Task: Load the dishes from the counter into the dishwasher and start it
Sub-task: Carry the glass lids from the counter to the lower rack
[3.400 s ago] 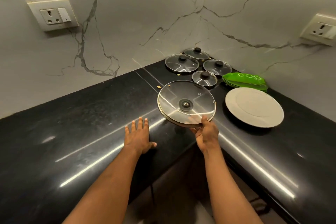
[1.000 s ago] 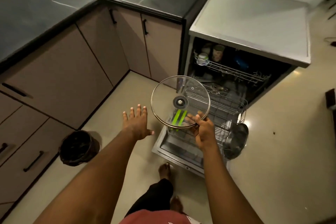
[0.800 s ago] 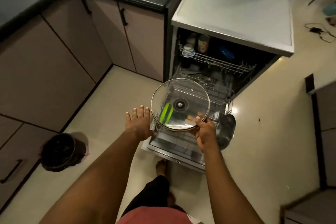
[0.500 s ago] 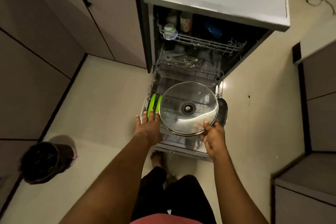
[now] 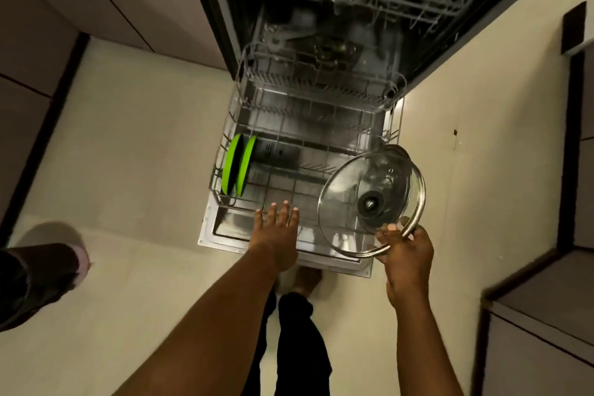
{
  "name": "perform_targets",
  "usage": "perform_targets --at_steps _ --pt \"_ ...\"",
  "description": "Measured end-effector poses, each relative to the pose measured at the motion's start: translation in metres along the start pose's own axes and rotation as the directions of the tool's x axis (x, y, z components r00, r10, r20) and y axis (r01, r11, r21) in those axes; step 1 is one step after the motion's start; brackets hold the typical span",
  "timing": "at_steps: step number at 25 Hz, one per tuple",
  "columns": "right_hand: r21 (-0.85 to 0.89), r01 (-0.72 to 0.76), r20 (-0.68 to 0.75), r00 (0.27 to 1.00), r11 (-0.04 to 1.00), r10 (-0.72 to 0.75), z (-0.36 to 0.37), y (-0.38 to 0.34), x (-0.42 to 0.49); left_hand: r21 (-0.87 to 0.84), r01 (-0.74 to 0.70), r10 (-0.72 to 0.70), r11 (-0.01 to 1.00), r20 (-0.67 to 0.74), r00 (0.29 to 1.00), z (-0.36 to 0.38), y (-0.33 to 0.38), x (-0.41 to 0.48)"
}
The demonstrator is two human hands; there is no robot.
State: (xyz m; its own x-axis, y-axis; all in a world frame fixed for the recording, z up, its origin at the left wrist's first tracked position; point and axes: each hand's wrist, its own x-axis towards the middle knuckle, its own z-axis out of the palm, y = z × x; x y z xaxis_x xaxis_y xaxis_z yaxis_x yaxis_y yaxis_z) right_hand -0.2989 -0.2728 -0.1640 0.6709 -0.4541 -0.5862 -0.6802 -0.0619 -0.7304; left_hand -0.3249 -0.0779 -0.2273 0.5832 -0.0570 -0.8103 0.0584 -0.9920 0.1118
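The round steel-rimmed glass lid (image 5: 369, 199) hangs tilted over the wire lower rack (image 5: 305, 125), just beyond your right hand (image 5: 406, 247), whose fingers pinch only its near rim; so thin a hold could let it swing or slip onto the tines. On your left hand (image 5: 276, 231) the fingers lie straight, nearly together. Whatever sits behind the lid is unclear.
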Motion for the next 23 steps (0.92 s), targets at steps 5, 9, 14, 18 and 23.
perform_targets --at_steps 5,9,14,18,23 --pt "-0.336 0.178 -0.083 0.973 0.925 -0.217 0.004 0.030 0.051 0.046 -0.010 0.006 0.999 0.079 0.997 0.029 0.018 0.069" --pt "-0.466 0.224 -0.108 0.946 0.856 -0.306 0.012 0.040 0.069 0.072 -0.037 0.024 0.997 0.171 0.985 0.043 0.023 0.096" --pt "-0.511 0.198 -0.171 0.930 0.836 -0.324 0.019 0.043 0.074 0.067 -0.054 0.035 0.996 0.248 0.968 0.054 0.025 0.106" --pt "-0.520 0.220 -0.190 0.912 0.826 -0.363 0.027 0.036 0.076 0.086 -0.068 0.042 0.994 0.276 0.960 0.052 0.024 0.109" --pt "-0.548 0.216 -0.188 0.909 0.808 -0.371 0.040 0.039 0.094 0.091 -0.074 0.044 0.993 0.292 0.955 0.049 0.025 0.111"
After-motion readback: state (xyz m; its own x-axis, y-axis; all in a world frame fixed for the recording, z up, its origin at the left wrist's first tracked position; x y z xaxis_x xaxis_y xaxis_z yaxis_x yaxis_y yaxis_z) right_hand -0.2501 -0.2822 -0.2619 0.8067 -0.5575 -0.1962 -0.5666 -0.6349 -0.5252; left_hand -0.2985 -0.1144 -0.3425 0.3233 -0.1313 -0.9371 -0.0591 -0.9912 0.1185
